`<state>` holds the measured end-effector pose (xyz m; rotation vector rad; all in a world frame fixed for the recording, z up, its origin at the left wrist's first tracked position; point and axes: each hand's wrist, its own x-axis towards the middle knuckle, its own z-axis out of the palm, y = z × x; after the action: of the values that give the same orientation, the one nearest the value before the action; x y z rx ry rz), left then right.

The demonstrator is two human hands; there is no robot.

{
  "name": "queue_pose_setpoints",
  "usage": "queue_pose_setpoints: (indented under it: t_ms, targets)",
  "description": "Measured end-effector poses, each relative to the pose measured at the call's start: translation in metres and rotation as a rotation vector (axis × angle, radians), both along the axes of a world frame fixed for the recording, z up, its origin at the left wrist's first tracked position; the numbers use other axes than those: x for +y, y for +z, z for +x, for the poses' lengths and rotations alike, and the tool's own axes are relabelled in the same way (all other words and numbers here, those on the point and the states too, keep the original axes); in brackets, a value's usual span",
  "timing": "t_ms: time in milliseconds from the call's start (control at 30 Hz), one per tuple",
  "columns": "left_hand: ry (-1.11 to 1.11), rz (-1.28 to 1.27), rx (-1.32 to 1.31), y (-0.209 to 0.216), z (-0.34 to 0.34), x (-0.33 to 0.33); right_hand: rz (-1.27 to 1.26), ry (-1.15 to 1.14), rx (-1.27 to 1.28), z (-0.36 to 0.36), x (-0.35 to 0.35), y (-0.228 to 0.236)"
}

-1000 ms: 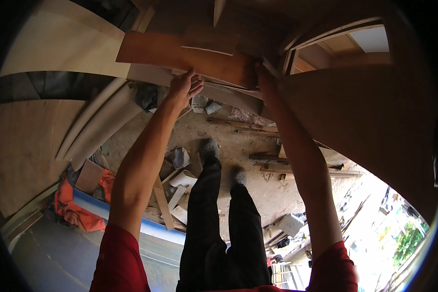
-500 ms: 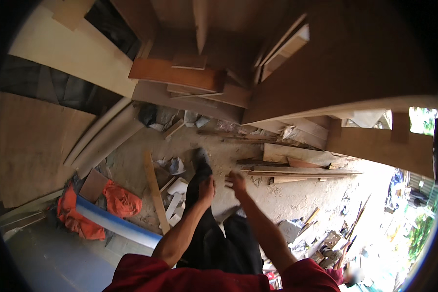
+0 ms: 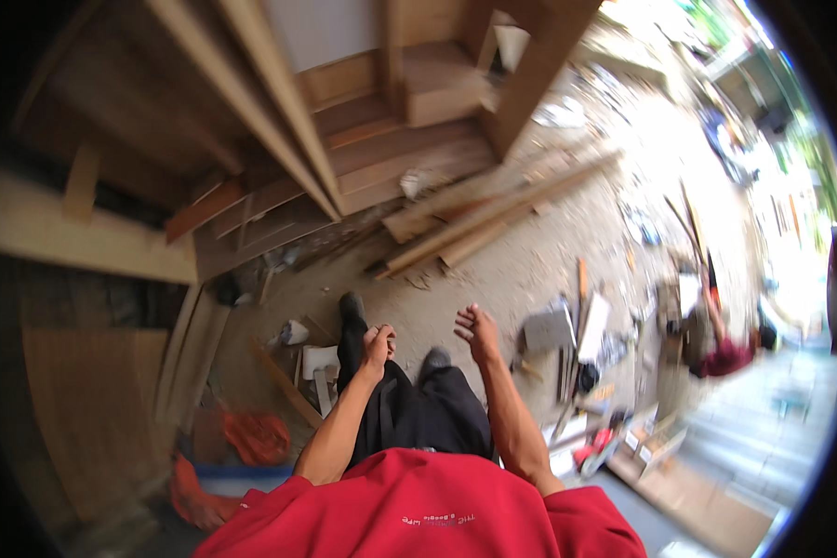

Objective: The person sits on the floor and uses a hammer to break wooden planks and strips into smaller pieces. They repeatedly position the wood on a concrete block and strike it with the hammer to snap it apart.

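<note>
The person's left hand (image 3: 378, 350) hangs in front of the left thigh of the black cloth trousers (image 3: 423, 409), its fingers curled inward; whether they pinch anything small cannot be told. The right hand (image 3: 477, 331) is held out a little farther to the right, above the dusty floor (image 3: 418, 302), fingers loosely spread with nothing between them. The hands are well apart from each other. One second ago both were raised to the long, flat, reddish-brown wooden board (image 3: 203, 210); half a second ago they had already left it and dropped low, and they remain low now. The board lies at the upper left, among the brown wooden panels of the cabinet framework (image 3: 544, 79), well away from both hands; blur hides what bears it. The view has swung to the right, so the board appears farther left than before, and the long, pale-brown wooden planks (image 3: 499, 216) on the floor now lie ahead of the hands. More of the bright red short-sleeved shirt (image 3: 418, 511) shows. At the far right, another person in a dark red top (image 3: 724, 358) is now more fully in view.
</note>
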<state>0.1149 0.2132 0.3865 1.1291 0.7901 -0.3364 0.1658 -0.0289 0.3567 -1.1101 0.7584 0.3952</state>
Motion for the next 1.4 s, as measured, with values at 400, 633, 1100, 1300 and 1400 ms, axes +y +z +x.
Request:
queue_pose_setpoints:
  t_ms: [400, 633, 1100, 1300, 1400]
  targets:
    - [-0.848, 0.174, -0.211, 0.066, 0.007, -0.170, -0.006, -0.597, -0.016, -0.151, -0.113, 0.084]
    - [-1.111, 0.104, -0.300, 0.079, 0.018, -0.211, -0.014, -0.751, 0.105, -0.208, -0.098, 0.086]
    - [-1.240, 0.076, -0.240, 0.060, 0.050, -0.262, -0.110, -0.824, 0.035, -0.201, -0.133, 0.099]
    - [-1.014, 0.112, -0.197, 0.054, 0.068, -0.292, -0.108, -0.620, 0.071, -0.171, -0.203, 0.077]
    - [-0.865, 0.187, -0.200, 0.046, 0.071, -0.311, -0.076, -0.492, 0.078, -0.157, -0.247, 0.054]
